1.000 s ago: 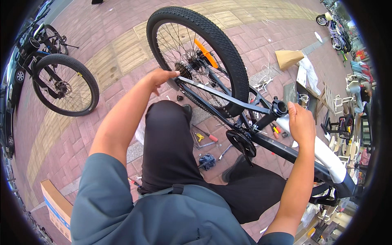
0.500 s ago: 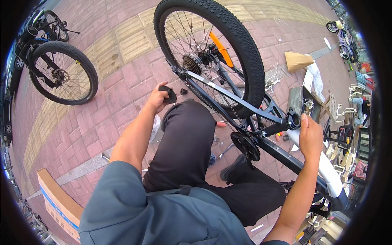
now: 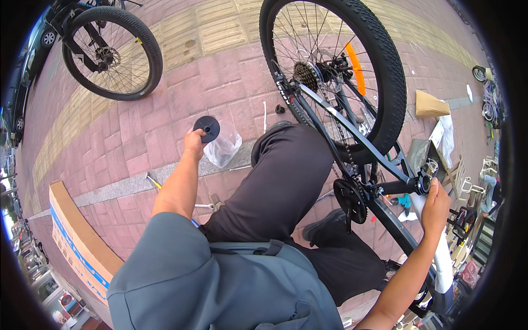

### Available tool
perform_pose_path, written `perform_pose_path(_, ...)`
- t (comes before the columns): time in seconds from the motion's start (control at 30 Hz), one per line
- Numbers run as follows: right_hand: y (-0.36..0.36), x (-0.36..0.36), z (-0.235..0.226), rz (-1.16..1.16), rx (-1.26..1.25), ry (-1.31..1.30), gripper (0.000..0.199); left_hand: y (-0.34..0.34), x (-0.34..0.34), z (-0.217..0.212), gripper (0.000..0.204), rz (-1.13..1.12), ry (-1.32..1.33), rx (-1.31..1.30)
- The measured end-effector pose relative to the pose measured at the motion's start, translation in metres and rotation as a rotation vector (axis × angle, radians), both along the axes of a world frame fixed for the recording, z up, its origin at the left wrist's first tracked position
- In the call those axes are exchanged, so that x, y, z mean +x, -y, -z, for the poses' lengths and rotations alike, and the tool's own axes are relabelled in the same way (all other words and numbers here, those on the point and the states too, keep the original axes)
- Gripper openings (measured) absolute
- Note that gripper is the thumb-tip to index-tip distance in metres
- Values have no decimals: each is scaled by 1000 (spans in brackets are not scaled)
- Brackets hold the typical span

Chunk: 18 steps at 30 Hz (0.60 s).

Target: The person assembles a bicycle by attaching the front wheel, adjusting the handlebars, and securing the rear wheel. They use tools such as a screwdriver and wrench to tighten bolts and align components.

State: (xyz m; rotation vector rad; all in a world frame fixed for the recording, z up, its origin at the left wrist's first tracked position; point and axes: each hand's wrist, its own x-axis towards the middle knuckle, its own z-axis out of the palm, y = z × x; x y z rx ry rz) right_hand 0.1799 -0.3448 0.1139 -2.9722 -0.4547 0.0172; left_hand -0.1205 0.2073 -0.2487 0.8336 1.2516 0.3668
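Left hand [image 3: 193, 144] pinches 1 black plastic disc [image 3: 207, 127] at its rim, left of the bicycle's rear wheel [image 3: 385, 66]; judged light, rigid, best gripped edgewise. Right hand [image 3: 435, 204] clasps the crank arm [image 3: 397, 187].

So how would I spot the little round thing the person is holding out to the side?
Start at the big black bicycle wheel at top centre, then look left across the red brick paving. There the left hand holds a flat black plastic disc above a clear plastic bag. It alone is round, solid and hand-held.
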Motion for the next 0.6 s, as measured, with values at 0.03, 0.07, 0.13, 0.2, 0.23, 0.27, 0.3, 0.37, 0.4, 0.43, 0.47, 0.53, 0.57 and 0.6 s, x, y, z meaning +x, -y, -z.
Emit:
perform_pose_path(0.03, 1, 0, 1, 1, -34, 17, 46, -2, -7, 3, 35, 59, -41, -10)
perform_pose_path(0.07, 1, 0, 1, 0, -40, 26, 47, -4, -12, 7, 34, 115, -73, -14)
perform_pose_path(0.13, 2, 0, 2, -5, -55, 36, 47, 0, -14, 16, 40, 384, -220, 11)
perform_pose_path(0.2, 2, 0, 2, -23, -54, 43, 47, 11, -9, 25, 41, 566, -342, 122)
perform_pose_path(0.23, 2, 0, 2, -20, -72, 48, 47, 16, -6, 27, 37, 745, -466, 280)
perform_pose_path(0.27, 2, 0, 2, -27, -68, 55, 47, 21, -3, 26, 36, 746, -536, 369)
perform_pose_path(0.3, 2, 0, 2, -47, -39, 61, 47, 26, 0, 24, 34, 745, -604, 460)
perform_pose_path(0.37, 2, 0, 2, -12, -54, 48, 47, 34, 6, 16, 31, 654, -636, 784)
perform_pose_path(0.4, 2, 0, 2, -19, -24, 41, 46, 37, 9, 10, 33, 604, -543, 723)
perform_pose_path(0.43, 2, 0, 2, -28, -25, 51, 46, 38, 11, 3, 34, 552, -440, 680)
perform_pose_path(0.47, 2, 0, 2, -5, -57, 49, 46, 39, 12, -2, 36, 495, -322, 652)
perform_pose_path(0.53, 1, 0, 1, -14, -43, 30, 47, 31, 21, -11, 53, 275, -97, 274)
perform_pose_path(0.57, 1, 0, 1, 3, -73, 32, 47, 29, 22, -14, 52, 295, -202, 528)
perform_pose_path(0.6, 0, 0, 1, 12, -78, 27, 47, 30, 26, -14, 52, 317, -341, 741)
